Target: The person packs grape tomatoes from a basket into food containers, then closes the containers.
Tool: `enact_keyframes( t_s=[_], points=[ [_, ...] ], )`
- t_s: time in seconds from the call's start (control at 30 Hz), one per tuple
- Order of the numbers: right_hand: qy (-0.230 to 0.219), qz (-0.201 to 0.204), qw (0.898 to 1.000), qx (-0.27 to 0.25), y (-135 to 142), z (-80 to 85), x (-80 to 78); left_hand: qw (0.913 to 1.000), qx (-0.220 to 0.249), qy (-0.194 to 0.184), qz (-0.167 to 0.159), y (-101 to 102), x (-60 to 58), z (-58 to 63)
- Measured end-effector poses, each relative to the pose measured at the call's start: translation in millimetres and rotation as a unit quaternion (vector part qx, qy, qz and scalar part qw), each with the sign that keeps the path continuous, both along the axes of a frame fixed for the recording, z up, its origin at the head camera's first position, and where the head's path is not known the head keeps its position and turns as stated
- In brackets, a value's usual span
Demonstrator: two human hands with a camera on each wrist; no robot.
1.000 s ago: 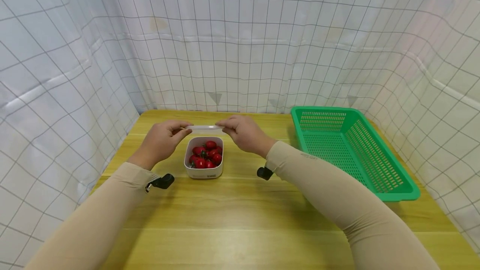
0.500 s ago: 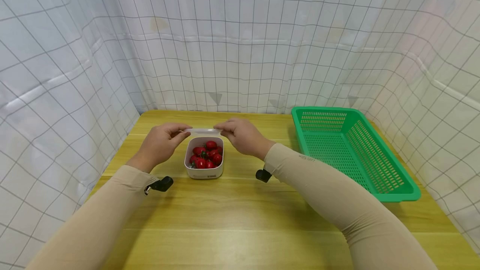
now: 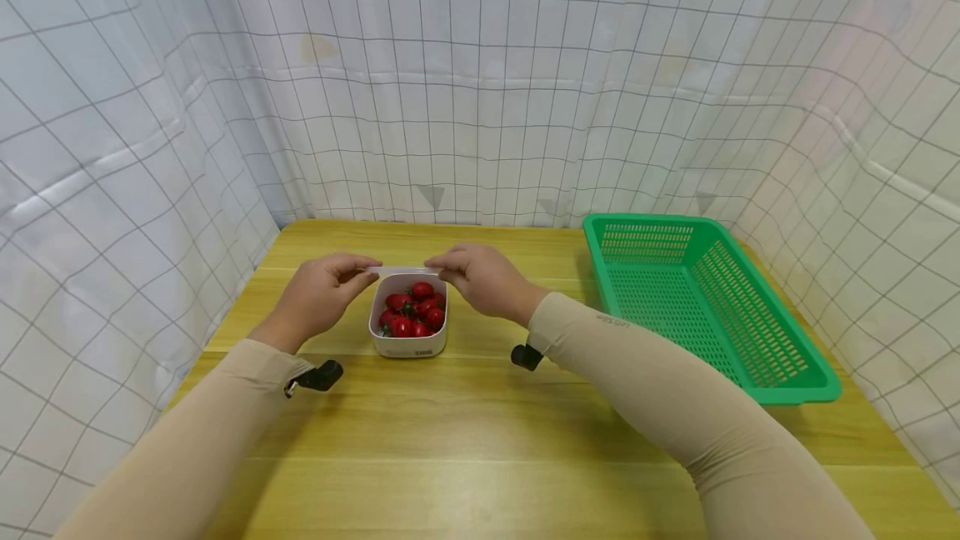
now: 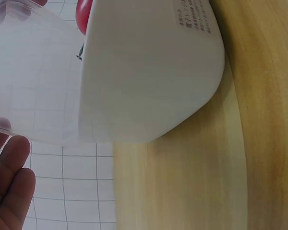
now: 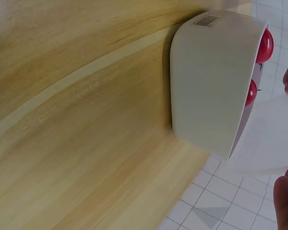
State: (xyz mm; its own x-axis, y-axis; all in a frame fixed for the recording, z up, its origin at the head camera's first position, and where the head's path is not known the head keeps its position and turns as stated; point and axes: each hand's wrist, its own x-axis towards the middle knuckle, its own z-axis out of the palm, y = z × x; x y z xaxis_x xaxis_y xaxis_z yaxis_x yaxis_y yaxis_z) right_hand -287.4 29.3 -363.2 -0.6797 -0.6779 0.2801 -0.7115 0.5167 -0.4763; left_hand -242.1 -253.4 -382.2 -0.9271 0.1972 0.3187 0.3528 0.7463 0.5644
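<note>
A white rounded-square container (image 3: 408,347) stands on the table, filled with red cherry tomatoes (image 3: 414,311) with bits of green stem. Over its far rim, both hands hold a translucent plastic lid (image 3: 403,270). My left hand (image 3: 318,294) pinches the lid's left end between thumb and fingers, while my right hand (image 3: 487,280) pinches the right end. In the left wrist view the lid (image 4: 33,81) slopes up from the container's rim. The right wrist view has the lid (image 5: 266,136) at the far end of the rim, with tomatoes (image 5: 265,47) showing above the wall.
A large green plastic basket (image 3: 795,390) with slotted walls stands at the right of the wooden table (image 3: 465,457). A white gridded curtain (image 3: 480,90) hangs behind the table and along both sides. Black wrist cameras stick out below each sleeve.
Both hands have come down slightly and nearer, bringing the lid from behind the container to its far rim. The container, tomatoes and green basket have stayed in place.
</note>
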Motion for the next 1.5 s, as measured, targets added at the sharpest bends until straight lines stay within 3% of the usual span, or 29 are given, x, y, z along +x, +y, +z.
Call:
enact_keyframes(
  t_s=[0.83, 1.5],
  points=[
    [0.01, 0.014, 0.996, 0.089, 1, -4.2, 14.3, 0.9987, 0.012, -0.029, -0.041, -9, 10.3, -13.9],
    [0.044, 0.048, 0.993, 0.1, 1, -11.9, 19.1, 0.9976, -0.01, -0.021, -0.066, -11, 15.5, -22.5]
  ],
)
